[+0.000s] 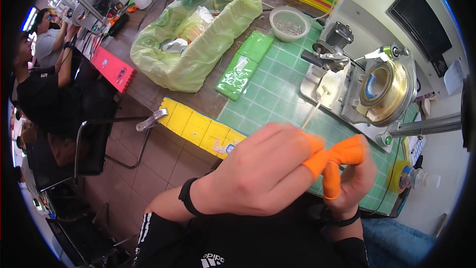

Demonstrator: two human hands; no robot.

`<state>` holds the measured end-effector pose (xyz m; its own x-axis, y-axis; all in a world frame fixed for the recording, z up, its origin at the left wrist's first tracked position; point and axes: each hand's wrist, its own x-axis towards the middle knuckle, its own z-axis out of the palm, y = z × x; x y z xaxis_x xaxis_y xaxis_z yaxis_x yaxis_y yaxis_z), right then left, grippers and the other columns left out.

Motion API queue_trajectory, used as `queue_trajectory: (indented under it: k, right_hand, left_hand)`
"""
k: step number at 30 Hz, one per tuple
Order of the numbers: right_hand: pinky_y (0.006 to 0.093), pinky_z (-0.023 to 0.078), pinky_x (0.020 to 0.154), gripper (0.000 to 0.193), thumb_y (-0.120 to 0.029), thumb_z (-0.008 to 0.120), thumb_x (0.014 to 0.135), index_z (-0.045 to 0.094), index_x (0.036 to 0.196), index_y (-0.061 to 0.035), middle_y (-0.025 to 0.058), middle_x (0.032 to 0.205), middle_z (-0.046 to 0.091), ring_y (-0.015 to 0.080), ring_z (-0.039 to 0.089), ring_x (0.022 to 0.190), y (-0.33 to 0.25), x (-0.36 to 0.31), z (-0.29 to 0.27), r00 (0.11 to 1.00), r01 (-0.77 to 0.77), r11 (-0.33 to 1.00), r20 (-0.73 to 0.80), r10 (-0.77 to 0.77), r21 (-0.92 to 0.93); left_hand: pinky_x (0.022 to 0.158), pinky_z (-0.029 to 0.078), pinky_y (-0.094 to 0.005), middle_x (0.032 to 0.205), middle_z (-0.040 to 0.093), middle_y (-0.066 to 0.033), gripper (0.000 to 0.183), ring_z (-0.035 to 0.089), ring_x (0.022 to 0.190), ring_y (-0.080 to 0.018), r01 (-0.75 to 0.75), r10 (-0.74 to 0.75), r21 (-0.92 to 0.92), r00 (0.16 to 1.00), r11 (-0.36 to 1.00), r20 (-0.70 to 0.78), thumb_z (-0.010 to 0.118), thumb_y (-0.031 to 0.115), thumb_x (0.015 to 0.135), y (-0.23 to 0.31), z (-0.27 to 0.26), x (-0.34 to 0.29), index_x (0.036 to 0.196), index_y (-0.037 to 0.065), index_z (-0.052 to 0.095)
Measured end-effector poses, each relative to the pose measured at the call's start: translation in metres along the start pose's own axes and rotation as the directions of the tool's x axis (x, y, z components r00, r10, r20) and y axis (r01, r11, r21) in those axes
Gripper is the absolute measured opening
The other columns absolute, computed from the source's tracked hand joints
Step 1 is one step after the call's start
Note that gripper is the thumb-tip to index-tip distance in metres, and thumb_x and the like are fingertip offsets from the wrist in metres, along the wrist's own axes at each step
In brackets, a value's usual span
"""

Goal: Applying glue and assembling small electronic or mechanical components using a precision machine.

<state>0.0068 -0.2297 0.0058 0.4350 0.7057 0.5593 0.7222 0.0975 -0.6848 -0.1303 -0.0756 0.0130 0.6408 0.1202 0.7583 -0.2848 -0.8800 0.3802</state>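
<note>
Both hands meet low centre, left hand (263, 168) and right hand (349, 178) pinching a thin pale strand (313, 114) between orange finger cots (342, 156) for grip, strand running toward the brass-drum machine (382, 87) upper right.

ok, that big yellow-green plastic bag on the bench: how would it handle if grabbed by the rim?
The yellow-green plastic bag looks thin and crumpled, so probably floppy. It slumps open, so the rim would likely collapse. The loose contents look light, so it may slide if pushed.

The left hand (258, 168), wearing an orange rubber finger cot and a black wristband, curls loosely with its fingertips meeting those of the right hand (349, 173), which has orange cots on thumb and forefinger, a dark band at its wrist.
</note>
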Motion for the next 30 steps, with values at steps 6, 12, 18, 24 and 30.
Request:
queue_trajectory:
  k: [6, 12, 18, 24, 30]
  right_hand:
    - [0.0317, 0.046, 0.063, 0.014, -0.017, 0.075, 0.089, 0.069, 0.093, -0.0050, 0.0099, 0.083, 0.067, 0.0205, 0.059, 0.068, -0.005, 0.006, -0.002, 0.986, -0.009, 1.000, -0.165, 0.007, -0.009]
    - [0.0281, 0.050, 0.076, 0.038, -0.020, 0.062, 0.102, 0.052, 0.134, -0.0003, 0.0143, 0.118, 0.065, 0.0130, 0.058, 0.078, 0.014, 0.018, 0.005, 0.956, -0.280, 0.819, 0.070, 0.285, 0.500]
    - [0.0280, 0.046, 0.088, 0.036, -0.026, 0.052, 0.111, 0.050, 0.138, -0.0014, 0.0102, 0.127, 0.056, 0.0101, 0.052, 0.090, 0.026, 0.039, 0.024, 0.921, -0.324, 0.668, 0.063, 0.383, 0.670]
    - [0.0274, 0.039, 0.096, 0.031, -0.030, 0.047, 0.114, 0.047, 0.136, -0.0079, 0.0034, 0.120, 0.052, 0.0100, 0.047, 0.101, 0.051, 0.049, 0.046, 0.812, -0.290, 0.616, -0.152, 0.564, 0.732]
    - [0.0258, 0.038, 0.092, 0.023, -0.027, 0.044, 0.115, 0.053, 0.125, -0.0089, 0.0004, 0.111, 0.054, 0.0082, 0.047, 0.094, 0.074, 0.066, 0.063, 0.775, -0.165, 0.546, -0.234, 0.586, 0.821]
  left_hand:
    - [0.072, 0.061, -0.0390, 0.099, 0.075, -0.0155, 0.021, 0.072, 0.077, -0.0275, -0.039, 0.039, -0.085, 0.999, 0.996, 0.005, 0.080, 0.003, 0.076, -0.008, -0.011, 0.023, 0.097, 0.001, 0.076]
    - [0.072, 0.051, -0.0347, 0.086, 0.071, -0.0148, 0.010, 0.068, 0.078, -0.0248, 0.217, -0.222, -0.175, 0.975, 0.960, -0.009, 0.074, 0.008, 0.084, -0.022, -0.040, 0.053, 0.089, 0.002, 0.069]
    - [0.076, 0.052, -0.0342, 0.099, 0.068, -0.0198, 0.015, 0.066, 0.079, -0.0222, 0.300, -0.436, -0.701, 0.900, 0.647, -0.017, 0.068, 0.007, 0.090, 0.008, -0.029, 0.107, 0.098, -0.005, 0.065]
    - [0.082, 0.055, -0.0319, 0.104, 0.069, -0.0137, 0.009, 0.070, 0.089, -0.0185, 0.225, -0.177, -0.466, 0.973, 0.855, 0.145, 0.067, 0.000, 0.095, -0.048, 0.001, 0.139, 0.100, -0.006, 0.064]
    - [0.080, 0.056, -0.0315, 0.092, 0.069, -0.0108, 0.008, 0.071, 0.086, -0.0206, 0.205, -0.127, -0.195, 0.928, 0.959, 0.349, 0.070, -0.002, 0.092, -0.093, 0.033, 0.138, 0.098, -0.004, 0.066]
